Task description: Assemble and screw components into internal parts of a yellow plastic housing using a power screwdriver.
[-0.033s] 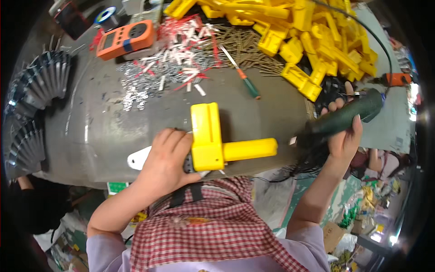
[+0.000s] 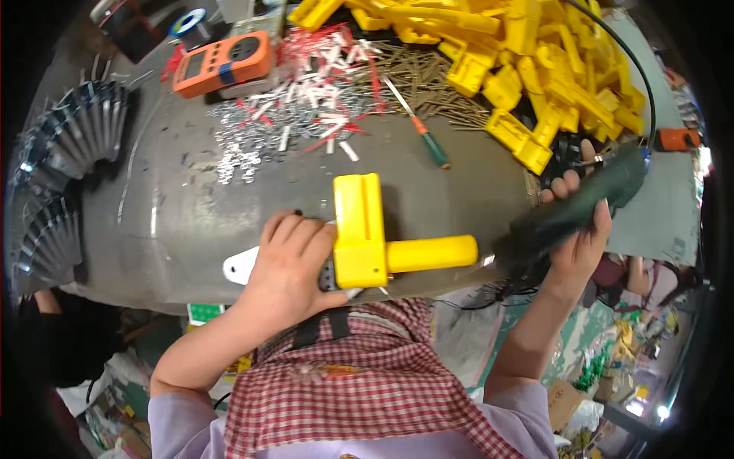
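On the near edge of the table lies a yellow plastic tool housing [image 2: 359,229] with a straight yellow handle [image 2: 432,253] pointing right. My left hand [image 2: 290,256] is closed around the dark part at the housing's left side. A white rounded plate with a hole [image 2: 241,265] sticks out left beyond my fingers. My right hand [image 2: 577,218] grips a dark green electric screwdriver [image 2: 577,195], its front end blurred and pointing at the yellow handle's end, apart from it.
Yellow housing shells [image 2: 527,61] are heaped at the far right. Screws [image 2: 432,84], metal bits [image 2: 241,157] and white and red sleeves [image 2: 329,76] lie spread behind. A green-handled screwdriver [image 2: 433,149], an orange multimeter [image 2: 222,63] and fanned dark metal parts [image 2: 88,126] are on the table.
The view has shifted slightly, so the table things sit farther right. The electric screwdriver's front end has dipped and come nearer the yellow handle. My left hand keeps its hold.
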Demonstrator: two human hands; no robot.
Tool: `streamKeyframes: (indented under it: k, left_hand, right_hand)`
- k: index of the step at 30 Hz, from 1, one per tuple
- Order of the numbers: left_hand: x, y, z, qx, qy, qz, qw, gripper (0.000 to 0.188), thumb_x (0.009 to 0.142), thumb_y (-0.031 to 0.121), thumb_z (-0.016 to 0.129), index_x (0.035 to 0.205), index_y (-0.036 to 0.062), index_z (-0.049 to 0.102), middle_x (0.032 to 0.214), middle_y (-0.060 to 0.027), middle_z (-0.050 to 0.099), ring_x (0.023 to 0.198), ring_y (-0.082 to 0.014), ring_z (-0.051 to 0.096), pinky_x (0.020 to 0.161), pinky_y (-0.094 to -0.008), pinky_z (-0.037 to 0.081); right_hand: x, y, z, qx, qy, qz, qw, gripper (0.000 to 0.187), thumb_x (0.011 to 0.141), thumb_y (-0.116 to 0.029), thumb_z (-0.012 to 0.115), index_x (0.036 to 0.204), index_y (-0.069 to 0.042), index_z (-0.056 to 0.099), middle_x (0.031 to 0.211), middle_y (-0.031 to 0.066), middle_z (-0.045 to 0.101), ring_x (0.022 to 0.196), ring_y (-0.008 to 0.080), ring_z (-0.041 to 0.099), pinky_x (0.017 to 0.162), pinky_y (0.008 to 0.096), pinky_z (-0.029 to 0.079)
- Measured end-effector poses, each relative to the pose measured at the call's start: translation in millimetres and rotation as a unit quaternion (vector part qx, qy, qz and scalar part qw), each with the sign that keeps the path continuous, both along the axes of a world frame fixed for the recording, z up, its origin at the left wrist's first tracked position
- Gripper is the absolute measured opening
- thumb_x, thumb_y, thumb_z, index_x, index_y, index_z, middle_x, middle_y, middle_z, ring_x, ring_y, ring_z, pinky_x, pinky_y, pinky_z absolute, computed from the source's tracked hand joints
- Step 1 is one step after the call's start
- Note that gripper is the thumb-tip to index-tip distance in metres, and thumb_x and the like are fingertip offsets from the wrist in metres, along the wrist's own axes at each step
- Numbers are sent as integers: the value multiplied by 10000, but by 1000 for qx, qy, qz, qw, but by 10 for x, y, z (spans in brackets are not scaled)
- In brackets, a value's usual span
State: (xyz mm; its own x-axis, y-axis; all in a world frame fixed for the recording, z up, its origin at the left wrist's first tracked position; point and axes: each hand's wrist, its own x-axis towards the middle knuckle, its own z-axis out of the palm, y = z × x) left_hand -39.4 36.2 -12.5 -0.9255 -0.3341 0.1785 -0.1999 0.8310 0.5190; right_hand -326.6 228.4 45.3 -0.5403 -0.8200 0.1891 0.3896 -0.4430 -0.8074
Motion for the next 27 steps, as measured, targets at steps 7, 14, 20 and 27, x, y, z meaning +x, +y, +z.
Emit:
streamKeyframes:
  k: [7,14,20,27]
  left_hand:
    - [-31,49,36,-13,-25,28,999,688,477,270,811,1062,10,561,1024,-130,539,965,-329,489,858,-441,401]
    - [-33,7,-36,11,-18,10,1000,706,453,228,811,1068,-6,554,1013,-143,538,956,-340,490,852,-427,418]
    - [28,-40,-41,12,-33,15,999,738,494,263,821,1117,4,523,1025,-138,520,982,-326,480,855,-427,399]
    - [51,-74,-23,128,76,-2,989,697,594,259,821,1130,-19,474,1075,-179,507,992,-364,503,879,-427,409]
  right_hand:
    - [441,-490,-318,84,-41,-121,988,470,880,-185,540,1301,-49,382,994,87,515,945,220,501,973,436,384]
    - [384,-248,-469,-76,-235,-89,965,383,903,-265,531,1196,-33,449,894,34,476,899,168,489,953,396,370]
    - [555,-352,-509,-115,-254,-53,959,362,894,-245,533,1183,-40,458,899,38,470,894,170,470,950,398,363]
    - [495,-246,-670,-23,-250,-117,961,397,903,-223,543,1235,-34,435,944,41,497,951,156,517,971,408,389]
